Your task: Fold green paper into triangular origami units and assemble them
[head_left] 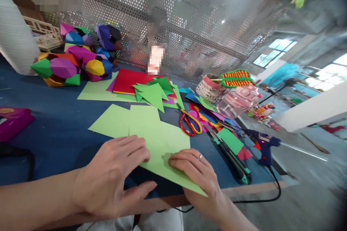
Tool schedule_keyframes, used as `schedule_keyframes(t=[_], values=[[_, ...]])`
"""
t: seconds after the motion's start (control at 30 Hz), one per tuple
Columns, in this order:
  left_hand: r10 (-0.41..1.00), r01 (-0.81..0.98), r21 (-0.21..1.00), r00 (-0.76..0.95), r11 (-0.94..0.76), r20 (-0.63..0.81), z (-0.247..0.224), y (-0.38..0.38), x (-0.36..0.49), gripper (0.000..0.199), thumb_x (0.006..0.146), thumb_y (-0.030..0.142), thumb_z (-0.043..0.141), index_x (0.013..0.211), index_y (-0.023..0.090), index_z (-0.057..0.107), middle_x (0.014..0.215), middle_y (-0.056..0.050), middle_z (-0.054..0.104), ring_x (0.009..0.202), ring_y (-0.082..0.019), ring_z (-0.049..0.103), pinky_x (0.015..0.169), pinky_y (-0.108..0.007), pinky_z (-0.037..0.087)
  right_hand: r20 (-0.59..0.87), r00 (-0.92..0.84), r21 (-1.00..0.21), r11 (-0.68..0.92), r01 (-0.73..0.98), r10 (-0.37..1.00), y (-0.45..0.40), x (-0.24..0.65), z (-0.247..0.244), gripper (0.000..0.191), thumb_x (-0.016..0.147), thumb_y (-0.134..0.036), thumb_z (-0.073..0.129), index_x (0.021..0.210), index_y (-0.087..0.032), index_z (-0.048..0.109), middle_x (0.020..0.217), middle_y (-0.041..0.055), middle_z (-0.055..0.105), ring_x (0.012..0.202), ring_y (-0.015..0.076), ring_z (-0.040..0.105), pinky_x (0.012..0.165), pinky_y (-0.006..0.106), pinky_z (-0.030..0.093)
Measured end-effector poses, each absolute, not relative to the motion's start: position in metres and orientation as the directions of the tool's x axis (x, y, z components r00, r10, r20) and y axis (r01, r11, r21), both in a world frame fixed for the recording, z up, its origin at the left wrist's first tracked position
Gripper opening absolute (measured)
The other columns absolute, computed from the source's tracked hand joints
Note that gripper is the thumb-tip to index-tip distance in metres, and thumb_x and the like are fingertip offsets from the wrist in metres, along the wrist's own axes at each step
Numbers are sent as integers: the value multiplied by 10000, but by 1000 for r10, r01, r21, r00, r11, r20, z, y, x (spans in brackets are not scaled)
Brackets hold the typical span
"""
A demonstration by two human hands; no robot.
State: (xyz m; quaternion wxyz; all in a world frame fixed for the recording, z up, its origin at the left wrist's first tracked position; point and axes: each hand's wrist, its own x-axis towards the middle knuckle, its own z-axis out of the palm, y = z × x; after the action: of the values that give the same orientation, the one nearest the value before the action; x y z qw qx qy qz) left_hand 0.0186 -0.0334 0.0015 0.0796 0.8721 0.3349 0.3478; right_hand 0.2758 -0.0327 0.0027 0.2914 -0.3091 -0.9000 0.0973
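The left hand (114, 173) lies palm down, forearm entering from the left edge; its fingers (132, 145) are bent together, with the tips at the light green sheet (150, 135). The left thumb is extended well apart from them, so no grip is closed. The right hand (196, 177) reaches in from the lower right, its fingers closed over the sheet's near edge, holding it; its thumb is hidden beneath. The sheet lies at the near side of the counter (62, 122), between the hands, near the scissors (183, 112).
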Motion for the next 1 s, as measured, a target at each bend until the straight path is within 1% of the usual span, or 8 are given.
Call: schedule_keyframes(t=[0.1,0.2,0.3,0.47,0.57,0.67,0.83,1.0], values=[[809,592,553,402,-587,429,10,-25,13,260,954,437,509,848,199,514,756,-16,575,669,-178,529,602,-313,403,512,-584,-378,776,505,630,-29,276,4,409,838,30,502,1135,-235,594,1053,59,712,1007,210,633,888,374,510],[964,621,742,226,-252,138,13,-12,9,419,1033,508,325,757,221,455,550,45,476,499,-142,475,514,-276,358,568,-539,-379,778,500,623,-25,276,5,397,846,41,528,1110,-245,603,1020,52,717,984,200,648,881,369,519],[980,593,790,192,-156,49,11,-9,8,407,1043,504,309,821,223,503,461,74,441,426,-135,467,486,-262,347,569,-567,-322,796,513,596,-26,276,7,433,823,44,500,1138,-232,612,1065,68,720,1007,220,639,887,393,516],[721,595,430,428,-679,545,5,-32,13,215,928,412,613,926,201,573,748,-2,596,670,-174,568,603,-297,409,511,-666,-219,831,511,544,-36,274,13,330,857,-45,462,1098,-165,654,1044,80,740,970,226,639,853,379,512],[567,559,216,589,-801,576,-2,-41,14,270,881,437,693,928,185,608,833,-44,634,784,-224,600,695,-351,461,463,-694,-221,830,512,551,-44,271,15,312,889,-50,434,1079,-147,661,1044,84,744,963,213,638,865,364,509],[536,596,77,648,-799,541,-13,-43,10,103,943,260,623,863,196,635,805,-33,641,784,-211,606,750,-361,473,460,-682,-209,816,539,569,-50,270,14,320,933,-34,411,1083,-147,670,1052,65,754,974,196,642,892,347,495],[531,618,25,654,-786,538,-23,-43,0,164,979,168,552,879,193,680,809,-33,653,776,-195,599,759,-357,473,473,-650,-238,796,556,595,-49,271,6,280,962,-74,455,1097,-151,688,1069,45,764,992,187,658,916,323,483],[575,620,123,611,-775,545,-18,-41,1,227,998,157,520,866,204,699,786,-19,657,738,-174,596,756,-339,482,562,-538,-351,770,534,629,-39,269,1,229,960,-104,470,1009,-178,682,953,29,776,885,170,685,809,315,515]])
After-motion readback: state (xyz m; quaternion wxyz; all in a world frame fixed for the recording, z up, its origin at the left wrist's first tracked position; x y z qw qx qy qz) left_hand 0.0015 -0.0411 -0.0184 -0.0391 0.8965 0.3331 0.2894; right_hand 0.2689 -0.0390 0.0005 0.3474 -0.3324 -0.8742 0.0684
